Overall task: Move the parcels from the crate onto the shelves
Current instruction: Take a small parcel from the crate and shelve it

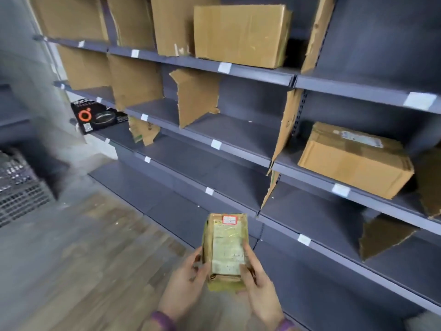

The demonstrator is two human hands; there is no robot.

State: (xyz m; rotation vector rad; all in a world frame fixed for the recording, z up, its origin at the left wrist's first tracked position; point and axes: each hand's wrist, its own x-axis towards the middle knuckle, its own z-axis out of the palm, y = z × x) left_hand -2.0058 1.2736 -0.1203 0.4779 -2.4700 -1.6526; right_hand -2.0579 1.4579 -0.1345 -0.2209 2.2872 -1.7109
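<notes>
I hold a small brown parcel (pixel 225 249) wrapped in clear tape, with a white label and a red-edged sticker on top. My left hand (pixel 185 285) grips its left side and my right hand (pixel 259 285) grips its right side. It hangs in front of the lower grey shelves (pixel 238 149). A dark mesh crate (pixel 19 185) stands on the floor at the far left, blurred. Other parcels lie on the shelves: a large cardboard box (pixel 241 35) on the top shelf, a cardboard box (pixel 355 160) on the right middle shelf, and a black printed box (pixel 99 117) at the left.
Torn cardboard dividers (pixel 198 96) split the shelves into bays. White tags (pixel 216 144) mark the shelf edges. A wood-look floor (pixel 83 259) runs between the crate and the shelving.
</notes>
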